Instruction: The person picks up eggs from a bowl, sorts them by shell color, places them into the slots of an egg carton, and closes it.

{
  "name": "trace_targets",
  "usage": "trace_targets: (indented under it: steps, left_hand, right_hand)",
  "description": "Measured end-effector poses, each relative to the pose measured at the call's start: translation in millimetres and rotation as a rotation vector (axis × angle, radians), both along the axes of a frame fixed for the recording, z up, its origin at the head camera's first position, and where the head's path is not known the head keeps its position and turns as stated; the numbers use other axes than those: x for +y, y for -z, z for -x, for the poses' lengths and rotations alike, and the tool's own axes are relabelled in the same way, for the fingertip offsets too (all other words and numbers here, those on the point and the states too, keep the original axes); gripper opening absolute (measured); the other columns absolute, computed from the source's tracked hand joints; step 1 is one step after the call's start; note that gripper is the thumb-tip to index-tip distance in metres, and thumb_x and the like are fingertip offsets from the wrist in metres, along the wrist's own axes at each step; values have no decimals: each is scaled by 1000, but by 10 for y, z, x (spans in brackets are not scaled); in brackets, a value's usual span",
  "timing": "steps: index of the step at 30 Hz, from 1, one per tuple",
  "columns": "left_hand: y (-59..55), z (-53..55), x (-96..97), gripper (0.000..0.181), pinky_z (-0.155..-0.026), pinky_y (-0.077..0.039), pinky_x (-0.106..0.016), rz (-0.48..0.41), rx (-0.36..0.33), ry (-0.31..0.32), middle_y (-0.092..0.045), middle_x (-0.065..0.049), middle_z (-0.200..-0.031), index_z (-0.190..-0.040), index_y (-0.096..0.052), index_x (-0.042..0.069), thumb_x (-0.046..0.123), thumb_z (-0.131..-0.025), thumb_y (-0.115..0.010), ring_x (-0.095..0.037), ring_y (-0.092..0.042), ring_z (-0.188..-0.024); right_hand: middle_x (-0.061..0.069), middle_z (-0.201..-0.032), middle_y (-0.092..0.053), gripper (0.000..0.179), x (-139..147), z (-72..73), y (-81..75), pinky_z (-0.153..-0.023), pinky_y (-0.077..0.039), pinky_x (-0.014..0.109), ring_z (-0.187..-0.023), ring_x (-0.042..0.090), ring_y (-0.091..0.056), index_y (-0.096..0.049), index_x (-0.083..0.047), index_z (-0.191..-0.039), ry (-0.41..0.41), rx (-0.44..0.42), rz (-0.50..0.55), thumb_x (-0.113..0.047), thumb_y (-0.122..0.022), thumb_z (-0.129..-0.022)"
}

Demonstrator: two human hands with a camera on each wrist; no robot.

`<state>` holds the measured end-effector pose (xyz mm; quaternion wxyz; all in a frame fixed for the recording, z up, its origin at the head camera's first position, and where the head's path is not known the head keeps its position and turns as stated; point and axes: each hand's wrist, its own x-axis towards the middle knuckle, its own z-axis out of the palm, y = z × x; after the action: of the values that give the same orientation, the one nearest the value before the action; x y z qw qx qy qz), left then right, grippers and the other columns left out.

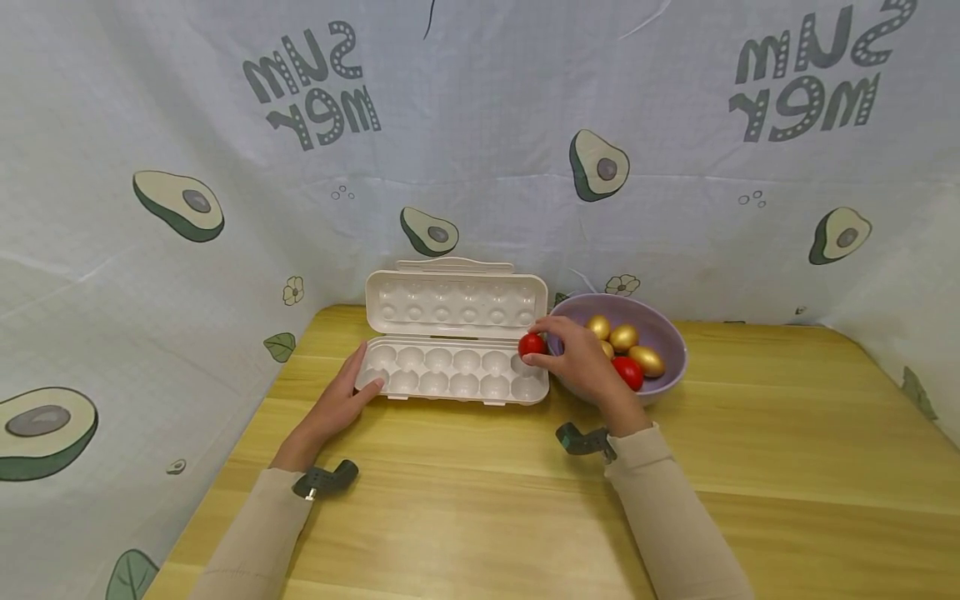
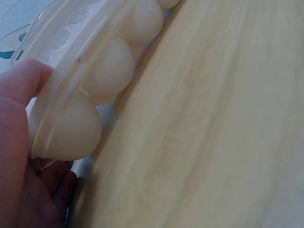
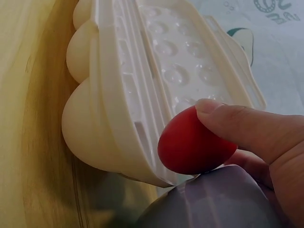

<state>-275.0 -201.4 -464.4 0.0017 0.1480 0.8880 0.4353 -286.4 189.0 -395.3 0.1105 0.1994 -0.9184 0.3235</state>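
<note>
A cream plastic egg carton (image 1: 442,398) lies with its lid raised at the back, and its rounded cups hold no eggs. At its left end my left hand (image 1: 336,410) grips it, thumb over the rim and fingers low on the outside, as the left wrist view of the carton (image 2: 107,69) shows. My right hand (image 1: 583,360) pinches a red egg (image 1: 532,346) between thumb and fingers, above the carton's right end. In the right wrist view the red egg (image 3: 192,142) is beside the carton's rim, and the fingers behind it are partly hidden.
Touching or close to the carton's right end, a purple bowl (image 1: 672,343) holds several gold eggs (image 1: 646,361) and another red egg (image 1: 628,372). Everything stands on a wooden table (image 1: 465,500). A printed cloth (image 1: 495,150) hangs behind it and along the left.
</note>
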Motion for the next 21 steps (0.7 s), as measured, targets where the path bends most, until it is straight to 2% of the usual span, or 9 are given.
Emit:
trace_targets:
  steps: [5,17,21]
  left_hand:
    - [16,8,-9,78,-116,-11,-55,-5,1,1,-8,-19,-160,-155,-5,4,33,-99,-51,-37,-10,-146]
    - [40,18,-21,78,-115,-11,-55,0,4,-1,-8,-19,-160,-155,-5,7,34,-99,-51,-37,-9,-146]
    - [45,19,-20,78,-116,-11,-55,-5,5,0,-8,-18,-160,-155,-5,6,34,-99,-52,-37,-9,-146]
  right_hand:
    - [17,-127,-60,43,-27,-11,-9,-106,-37,48,-122,34,-51,-67,-4,-113,-11,27,-37,-25,-81,-78]
    - [18,-129,-57,43,-51,2,27,-106,-38,50,-122,36,-49,-69,-3,-111,-4,27,-124,-25,-82,-77]
    - [19,-127,-57,35,-50,-5,32,-104,-39,50,-120,37,-50,-71,-2,-106,-14,62,-125,-20,-82,-78]
